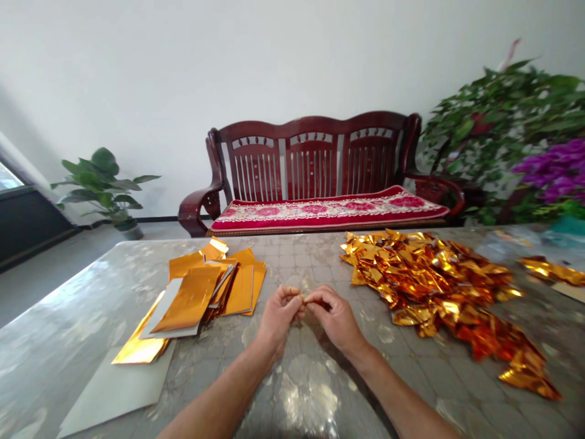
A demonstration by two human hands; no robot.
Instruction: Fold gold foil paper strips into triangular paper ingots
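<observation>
Over the middle of the table, my left hand [284, 308] and my right hand [333, 314] meet fingertip to fingertip. Both are closed in a pinch around something small; the fingers hide nearly all of it, and I cannot make out what it is. To the left of them lies a loose stack of flat gold foil paper sheets [189, 299], some showing a pale grey back. A large heap of folded gold foil pieces [420, 280] spreads out to the right, trailing toward the near right edge.
A patterned, shiny cover lies over the table [301, 396]. A pale grey sheet [121, 387] rests at the near left. Clear plastic [509, 241] and more gold foil [553, 271] sit far right. Behind stand a dark wooden bench [311, 164] and potted plants [107, 183].
</observation>
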